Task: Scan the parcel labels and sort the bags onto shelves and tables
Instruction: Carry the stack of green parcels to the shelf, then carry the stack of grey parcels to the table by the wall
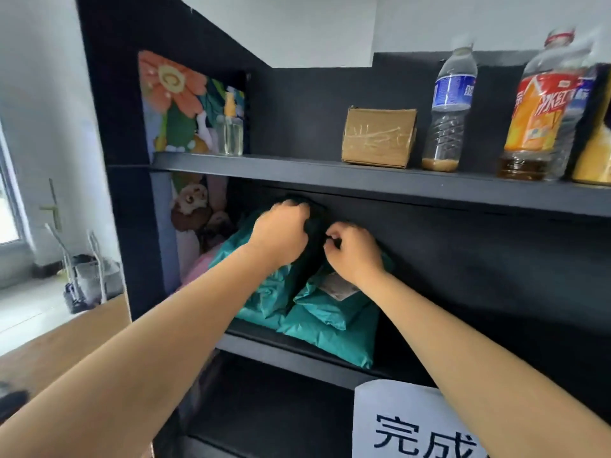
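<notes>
Both my arms reach into the middle level of a black shelf unit (330, 175). A black parcel bag (312, 246) stands upright there between my hands. My left hand (281, 234) grips its top left edge and my right hand (353, 252) pinches its right edge. Several teal parcel bags (327, 320) lie stacked under and around the black bag on the middle shelf board (284, 353). One teal bag shows a white label (335, 287) just below my right wrist.
The upper shelf holds a spray bottle (230, 127), a taped cardboard box (378, 137), a water bottle (449, 107) and an iced tea bottle (535, 117). Cartoon pictures (175, 104) cover the left inner wall. A white paper sign (406, 421) hangs at the lower right. A brown surface (59, 342) lies left.
</notes>
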Available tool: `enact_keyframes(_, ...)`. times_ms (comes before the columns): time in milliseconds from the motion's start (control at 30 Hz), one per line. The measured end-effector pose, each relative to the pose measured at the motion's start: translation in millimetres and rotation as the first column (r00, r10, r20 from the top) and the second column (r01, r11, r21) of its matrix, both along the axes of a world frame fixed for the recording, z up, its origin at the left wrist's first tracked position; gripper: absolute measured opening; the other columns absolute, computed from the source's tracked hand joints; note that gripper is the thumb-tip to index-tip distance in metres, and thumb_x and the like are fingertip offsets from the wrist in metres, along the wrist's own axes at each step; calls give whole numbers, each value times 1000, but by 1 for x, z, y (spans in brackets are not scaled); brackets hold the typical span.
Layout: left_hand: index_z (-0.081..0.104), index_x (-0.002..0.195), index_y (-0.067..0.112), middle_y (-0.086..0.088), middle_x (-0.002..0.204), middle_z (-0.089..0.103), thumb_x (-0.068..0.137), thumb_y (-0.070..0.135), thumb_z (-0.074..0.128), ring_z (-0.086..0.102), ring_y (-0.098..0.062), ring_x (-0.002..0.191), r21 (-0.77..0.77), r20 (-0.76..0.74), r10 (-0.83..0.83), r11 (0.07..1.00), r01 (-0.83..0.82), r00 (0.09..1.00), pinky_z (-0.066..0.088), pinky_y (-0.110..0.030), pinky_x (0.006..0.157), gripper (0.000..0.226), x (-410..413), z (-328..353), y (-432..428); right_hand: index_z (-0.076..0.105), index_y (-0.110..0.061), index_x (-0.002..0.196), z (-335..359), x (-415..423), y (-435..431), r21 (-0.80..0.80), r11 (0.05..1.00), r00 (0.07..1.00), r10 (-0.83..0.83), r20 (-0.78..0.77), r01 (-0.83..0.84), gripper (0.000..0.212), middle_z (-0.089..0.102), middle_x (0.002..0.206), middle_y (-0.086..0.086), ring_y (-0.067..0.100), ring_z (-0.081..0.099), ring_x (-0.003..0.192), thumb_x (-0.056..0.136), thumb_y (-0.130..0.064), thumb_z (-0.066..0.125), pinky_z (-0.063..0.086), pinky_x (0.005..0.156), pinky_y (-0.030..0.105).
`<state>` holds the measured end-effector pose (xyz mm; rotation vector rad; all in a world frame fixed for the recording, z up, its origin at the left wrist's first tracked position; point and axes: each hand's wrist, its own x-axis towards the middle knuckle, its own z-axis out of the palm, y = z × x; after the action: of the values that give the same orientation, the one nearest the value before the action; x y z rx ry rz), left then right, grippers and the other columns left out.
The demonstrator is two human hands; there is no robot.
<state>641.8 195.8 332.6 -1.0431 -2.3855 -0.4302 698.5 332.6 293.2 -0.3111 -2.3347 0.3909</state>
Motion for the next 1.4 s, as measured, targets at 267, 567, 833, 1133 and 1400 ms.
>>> enact_keyframes(267,52,124,12,-13,120,54,86,6,42,54,-34,111,-112,-8,203,973,-203,979,45,-42,90,40,-27,-6,-239,67,-14,109,16,-17,-178,200,957,977,196,88,-210,26,71,96,2,26,63,93,88,-17,52,46,73,32)
enact_keyframes(567,51,126,15,-10,125,56,90,12,44,55,-29,114,-176,53,532,838,-517,845,47,-39,92,37,-52,-38,-560,61,-14,114,9,-94,-453,280,833,868,396,300,-477,27,68,105,4,22,58,99,91,-21,49,44,80,32)
enact_keyframes(833,46,132,17,-9,130,53,93,19,44,52,-28,120,-211,80,742,665,-716,665,44,-38,94,39,-104,-34,-753,62,-11,107,4,-194,-632,251,727,733,479,482,-640,25,65,101,6,25,61,95,86,-23,52,46,76,33)
enact_keyframes(1133,43,135,17,-8,140,49,94,20,44,48,-26,126,-242,99,819,571,-784,565,42,-38,99,42,-232,-28,-863,62,-12,103,14,-361,-749,214,653,660,575,484,-726,22,64,101,3,21,60,97,83,-14,53,48,82,32)
enact_keyframes(1400,43,134,16,-7,129,54,94,23,43,53,-26,119,-405,-34,869,439,-802,493,45,-38,95,40,-342,-29,-978,62,-13,104,3,-501,-871,270,619,660,575,483,-737,27,65,104,4,24,62,98,79,-19,54,46,81,32)
